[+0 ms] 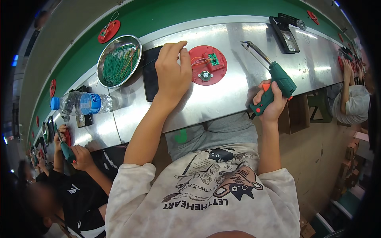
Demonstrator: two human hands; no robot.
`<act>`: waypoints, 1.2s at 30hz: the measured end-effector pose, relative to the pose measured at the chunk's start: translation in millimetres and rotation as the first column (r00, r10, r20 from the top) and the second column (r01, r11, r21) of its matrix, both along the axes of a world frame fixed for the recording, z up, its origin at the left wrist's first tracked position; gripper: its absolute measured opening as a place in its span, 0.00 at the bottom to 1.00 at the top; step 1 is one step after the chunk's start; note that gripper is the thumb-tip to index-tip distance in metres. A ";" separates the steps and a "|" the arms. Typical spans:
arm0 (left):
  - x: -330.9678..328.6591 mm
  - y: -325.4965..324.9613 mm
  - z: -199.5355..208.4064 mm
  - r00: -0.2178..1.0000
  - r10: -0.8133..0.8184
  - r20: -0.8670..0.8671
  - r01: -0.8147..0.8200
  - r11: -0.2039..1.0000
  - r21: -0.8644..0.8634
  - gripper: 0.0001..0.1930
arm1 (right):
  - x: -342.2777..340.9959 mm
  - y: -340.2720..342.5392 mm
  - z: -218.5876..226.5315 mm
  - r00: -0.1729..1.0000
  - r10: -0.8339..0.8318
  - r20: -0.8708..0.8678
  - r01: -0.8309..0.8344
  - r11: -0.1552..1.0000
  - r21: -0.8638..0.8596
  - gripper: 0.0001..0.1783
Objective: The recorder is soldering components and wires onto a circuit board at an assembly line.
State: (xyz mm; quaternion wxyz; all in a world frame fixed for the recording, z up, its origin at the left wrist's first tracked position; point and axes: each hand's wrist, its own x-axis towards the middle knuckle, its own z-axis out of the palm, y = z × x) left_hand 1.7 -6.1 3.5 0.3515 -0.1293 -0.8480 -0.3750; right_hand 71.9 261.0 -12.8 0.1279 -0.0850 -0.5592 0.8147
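My right hand [273, 104] is wrapped round the grip of a green soldering gun [281, 79] with a red trigger. Its metal tip points up and to the left, above the bench. My left hand [173, 71] is curled beside a red round disc [219, 71], thumb and forefinger tips close together; whatever lies between them is hidden. On the disc sit a small green circuit board [214, 59], thin coloured wires and a round metal-and-black part [205, 76]. A black phone-like slab [150, 77] lies partly under my left hand.
A metal bowl [139, 50] of green wires stands left of the slab, near a water bottle [104, 104] on its side. A black stand [286, 39] is at the back right. Co-workers sit at both sides; a hand at left [82, 158] holds another green tool.
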 end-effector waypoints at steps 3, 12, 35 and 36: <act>-3.6 -5.7 -1.6 0.997 -0.073 0.012 0.070 0.981 0.183 0.09 | -1.9 0.4 -2.0 1.000 0.013 -0.013 -0.013 1.000 0.003 0.16; -8.1 -8.7 7.6 0.964 -0.085 0.252 0.086 0.996 0.005 0.12 | 1.7 6.9 5.8 0.998 0.014 -0.065 -0.014 1.000 -0.013 0.15; -212.3 -170.5 50.1 0.621 0.782 0.054 -0.405 0.380 -0.832 0.20 | -36.8 66.9 -8.3 0.995 -0.072 -0.070 0.056 0.978 -0.201 0.17; -213.5 -171.3 42.5 0.609 0.793 0.015 -0.437 0.351 -0.828 0.25 | -39.9 71.0 -16.4 0.998 -0.049 -0.048 0.040 0.985 -0.168 0.16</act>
